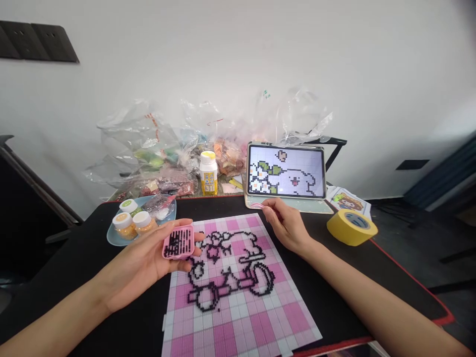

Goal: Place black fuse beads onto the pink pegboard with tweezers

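Observation:
My left hand (148, 258) holds a small pink tray (192, 243) of black beads, tilted toward me over the left edge of the pegboard. Between the thumb and fingers of my right hand (284, 223) is a pair of pink tweezers (256, 205), its tips pointing left, near the tablet's lower edge. Beneath both hands lies a pink and white checked pegboard (238, 327), where black beads (206, 297) trace an outlined picture. A tablet (286, 171) stands behind it, showing a gridded pixel pattern with a white figure, flowers and leaves.
At the left, a blue plate (111, 238) carries several bead jars (124, 225) and a plastic bag. A white and yellow bottle (208, 173) stands before clear bags (148, 139) along the wall. A yellow tape roll (344, 230) and printed cards (349, 201) lie at the right.

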Demonstrator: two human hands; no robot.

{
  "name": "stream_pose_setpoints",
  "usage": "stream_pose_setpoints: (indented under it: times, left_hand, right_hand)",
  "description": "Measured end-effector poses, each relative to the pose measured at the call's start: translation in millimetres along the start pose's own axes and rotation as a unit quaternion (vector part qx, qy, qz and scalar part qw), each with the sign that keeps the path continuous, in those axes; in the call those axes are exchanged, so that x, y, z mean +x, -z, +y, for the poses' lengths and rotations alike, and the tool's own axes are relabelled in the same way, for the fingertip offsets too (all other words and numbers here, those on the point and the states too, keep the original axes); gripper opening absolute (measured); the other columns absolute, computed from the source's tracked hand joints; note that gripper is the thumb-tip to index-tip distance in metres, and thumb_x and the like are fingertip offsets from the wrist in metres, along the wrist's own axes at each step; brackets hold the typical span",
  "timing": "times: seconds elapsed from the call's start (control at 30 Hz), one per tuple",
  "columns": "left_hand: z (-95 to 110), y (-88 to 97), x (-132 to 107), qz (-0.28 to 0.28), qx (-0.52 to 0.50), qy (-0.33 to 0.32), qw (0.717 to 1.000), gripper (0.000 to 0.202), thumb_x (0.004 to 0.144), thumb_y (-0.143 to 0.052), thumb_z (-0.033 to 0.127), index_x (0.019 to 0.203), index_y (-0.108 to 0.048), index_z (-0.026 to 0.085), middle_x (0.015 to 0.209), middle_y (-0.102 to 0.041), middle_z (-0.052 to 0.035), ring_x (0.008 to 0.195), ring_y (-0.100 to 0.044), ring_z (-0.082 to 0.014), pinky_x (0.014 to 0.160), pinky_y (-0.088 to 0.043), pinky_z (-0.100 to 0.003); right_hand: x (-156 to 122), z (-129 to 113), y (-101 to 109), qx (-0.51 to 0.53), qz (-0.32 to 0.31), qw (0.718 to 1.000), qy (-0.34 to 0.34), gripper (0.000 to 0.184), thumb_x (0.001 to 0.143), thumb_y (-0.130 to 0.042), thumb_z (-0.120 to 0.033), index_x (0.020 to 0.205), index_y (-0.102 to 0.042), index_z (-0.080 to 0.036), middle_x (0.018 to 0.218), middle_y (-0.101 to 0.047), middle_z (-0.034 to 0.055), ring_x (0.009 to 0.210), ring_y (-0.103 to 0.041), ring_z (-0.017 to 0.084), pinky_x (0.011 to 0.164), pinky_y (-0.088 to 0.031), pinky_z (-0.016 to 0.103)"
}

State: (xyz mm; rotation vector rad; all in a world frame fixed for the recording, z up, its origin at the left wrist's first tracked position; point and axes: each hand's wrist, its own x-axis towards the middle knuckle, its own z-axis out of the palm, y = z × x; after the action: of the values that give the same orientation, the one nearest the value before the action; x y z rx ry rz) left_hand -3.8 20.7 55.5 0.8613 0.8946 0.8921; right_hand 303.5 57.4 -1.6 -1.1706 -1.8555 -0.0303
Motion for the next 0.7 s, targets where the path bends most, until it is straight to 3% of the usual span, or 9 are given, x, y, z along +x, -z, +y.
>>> stream_pose_setpoints:
  times: [0.33,0.5,0.7]
  left_hand:
    - [-0.6,1.3,-4.8,-0.021,-0.023,0.020,0.999,0.034,0.100,-0.044,0.031,0.110,-0.071,0.013,0.096,-0.077,-0.0184,0.088,-0.074,-0.0329,0.067,-0.062,-0.042]
    - [-1.5,1.4,-4.2,-0.011,-0.029,0.031,0.999,0.033,0.100,-0.044,0.031,0.112,-0.070,0.013,0.097,-0.077,-0.0192,0.083,-0.074,-0.0284,0.064,-0.061,-0.038]
    - [-1.6,-1.1,-2.8,0.000,-0.037,0.035,0.999,0.031,0.099,-0.046,0.029,0.113,-0.069,0.013,0.086,-0.078,-0.0167,0.079,-0.074,-0.0271,0.066,-0.061,-0.038]
  right_hand:
    - [2.4,2.5,-3.0,0.018,0.022,0.999,0.023,0.031,0.098,-0.044,-0.041,0.080,-0.057,-0.019,0.057,-0.050,-0.0029,0.045,-0.041,0.010,0.046,-0.032,0.023]
    - [3.8,1.7,-2.5,0.031,0.010,0.998,0.046,0.034,0.096,-0.051,-0.041,0.071,-0.058,-0.019,0.062,-0.055,0.0012,0.052,-0.047,0.012,0.050,-0.036,0.025]
    - [4.4,5.0,-1.9,0.045,-0.002,0.997,0.062,0.034,0.097,-0.050,-0.038,0.073,-0.064,-0.018,0.068,-0.059,0.0041,0.058,-0.051,0.014,0.053,-0.040,0.026]
